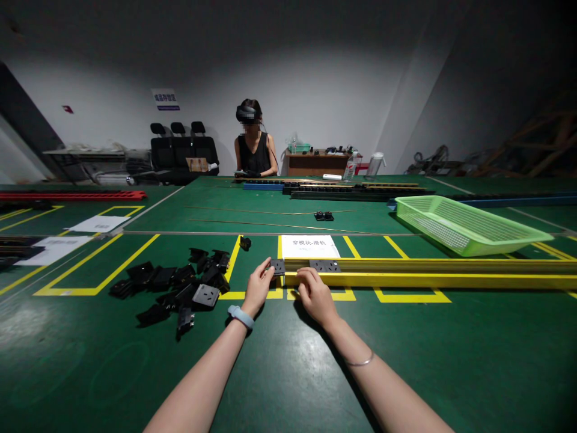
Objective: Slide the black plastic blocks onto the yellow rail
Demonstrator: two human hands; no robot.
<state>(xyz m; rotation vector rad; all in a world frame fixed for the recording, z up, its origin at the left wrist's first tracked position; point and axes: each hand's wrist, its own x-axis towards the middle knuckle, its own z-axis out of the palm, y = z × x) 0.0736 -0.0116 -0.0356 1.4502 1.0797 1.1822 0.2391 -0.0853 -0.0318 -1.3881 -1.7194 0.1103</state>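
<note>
My left hand (pixel 258 285) is closed on a black socket module (pixel 278 266) at the left end of a long yellow rail (pixel 406 279). Curled fingers of my right hand (pixel 315 294) touch the rail's near wall close to that end; I see nothing held in them, though the fingertips are partly hidden. Inside the rail's channel, just beyond my right hand, sit more black socket modules (pixel 325 266). A loose pile of black modules (pixel 175 282) lies to the left of my left hand, one of them face up (pixel 206 295). A small black piece (pixel 245 243) lies apart from the pile.
A green plastic basket (pixel 469 240) stands behind the rail at right. A printed sheet (pixel 310 246) lies behind the rail's left end. Two thin rods (pixel 270 211) and small black parts (pixel 323 216) lie farther back. Across the table sits a person (pixel 255 150) wearing a headset.
</note>
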